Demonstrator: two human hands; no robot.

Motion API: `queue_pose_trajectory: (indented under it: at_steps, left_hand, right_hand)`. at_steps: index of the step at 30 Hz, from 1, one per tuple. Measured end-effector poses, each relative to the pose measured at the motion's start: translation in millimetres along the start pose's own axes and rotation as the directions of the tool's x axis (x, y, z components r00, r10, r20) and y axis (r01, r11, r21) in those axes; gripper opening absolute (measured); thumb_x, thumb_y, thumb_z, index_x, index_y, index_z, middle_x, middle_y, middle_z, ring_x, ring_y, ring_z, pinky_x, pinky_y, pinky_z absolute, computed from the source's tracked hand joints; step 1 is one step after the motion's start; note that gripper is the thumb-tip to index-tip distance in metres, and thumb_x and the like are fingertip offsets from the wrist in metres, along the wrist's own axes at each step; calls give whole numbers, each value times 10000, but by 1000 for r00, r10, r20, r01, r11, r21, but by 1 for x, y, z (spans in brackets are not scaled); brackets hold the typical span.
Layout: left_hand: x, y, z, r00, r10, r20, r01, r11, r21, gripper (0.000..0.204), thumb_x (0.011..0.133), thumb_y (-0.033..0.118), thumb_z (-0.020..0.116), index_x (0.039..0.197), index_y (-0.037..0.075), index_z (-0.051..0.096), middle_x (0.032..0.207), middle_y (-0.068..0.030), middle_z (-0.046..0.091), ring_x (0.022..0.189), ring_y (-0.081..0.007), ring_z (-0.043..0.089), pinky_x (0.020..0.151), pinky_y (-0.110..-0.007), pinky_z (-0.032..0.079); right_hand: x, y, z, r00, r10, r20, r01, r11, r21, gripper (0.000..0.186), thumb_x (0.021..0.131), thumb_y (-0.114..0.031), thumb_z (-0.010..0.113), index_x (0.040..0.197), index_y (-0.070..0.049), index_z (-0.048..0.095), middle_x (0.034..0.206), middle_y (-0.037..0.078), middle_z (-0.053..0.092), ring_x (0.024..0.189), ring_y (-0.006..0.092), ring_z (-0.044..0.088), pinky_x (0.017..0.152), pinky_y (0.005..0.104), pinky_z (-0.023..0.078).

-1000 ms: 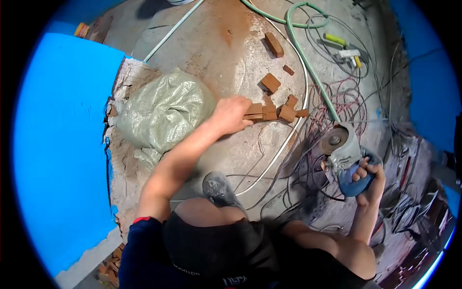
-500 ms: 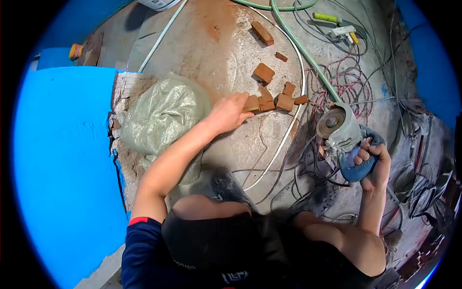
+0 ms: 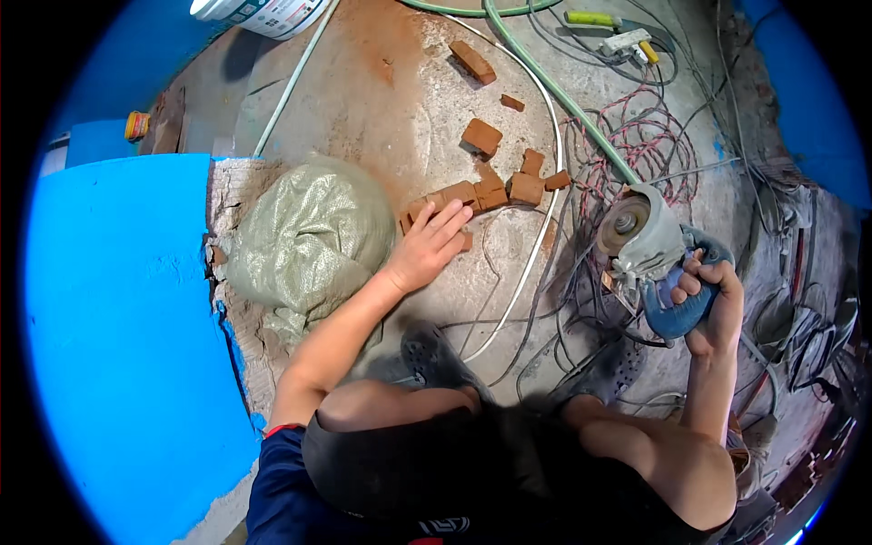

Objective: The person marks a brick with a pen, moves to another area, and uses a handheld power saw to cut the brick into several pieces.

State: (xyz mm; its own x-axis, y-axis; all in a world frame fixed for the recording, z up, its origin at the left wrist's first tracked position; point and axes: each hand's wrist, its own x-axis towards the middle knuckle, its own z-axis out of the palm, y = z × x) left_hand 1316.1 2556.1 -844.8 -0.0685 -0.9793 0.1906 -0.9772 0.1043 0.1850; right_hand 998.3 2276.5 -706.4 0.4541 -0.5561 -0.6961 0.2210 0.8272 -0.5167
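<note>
My left hand (image 3: 431, 251) lies palm down over a row of broken red brick (image 3: 450, 194), fingers stretched out and apart, its fingertips at the near edge of the pieces. One small bit of brick shows beside the fingers. More chunks, including a larger brick block (image 3: 526, 188), continue the row to the right. My right hand (image 3: 699, 283) is closed around the blue handle of a disc cutter (image 3: 656, 236), held above the floor. Its round disc (image 3: 625, 224) faces up inside a dusty grey guard. Part of the handle is hidden by my fingers.
A full woven sack (image 3: 313, 232) stands left of my hand, beside a bright blue surface (image 3: 118, 300) with a ragged edge. Red-and-black cords (image 3: 636, 136), a green hose (image 3: 545, 77) and a white hose (image 3: 531, 245) cross the floor. A white bucket (image 3: 272, 16) stands far left.
My left hand has drawn back a little toward me, its fingers spreading and uncovering more of the brick row. The disc cutter stays in my right hand. My view has shifted slightly.
</note>
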Motion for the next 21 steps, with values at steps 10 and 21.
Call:
queue_pose_trajectory:
  at_steps: [10,21]
  left_hand:
    - [16,48,-31,961,-259,92,275,921,-277,598,733,246,820,1248,66,574,1480,-197,393,1436,-395,295,1154,-607,202]
    - [46,-21,-31,554,-810,194,755,390,-527,353,868,241,728,1109,-2,642,942,-180,719,901,-328,701,797,-390,538]
  right_hand:
    - [-2,4,6,999,24,-22,-24,999,-31,185,808,-47,511,991,-34,525,831,36,507,632,119,457,581,283,432]
    - [-12,11,11,999,52,1,-51,995,-91,212,798,-73,516,1008,-41,532,818,28,498,628,126,451,578,287,414]
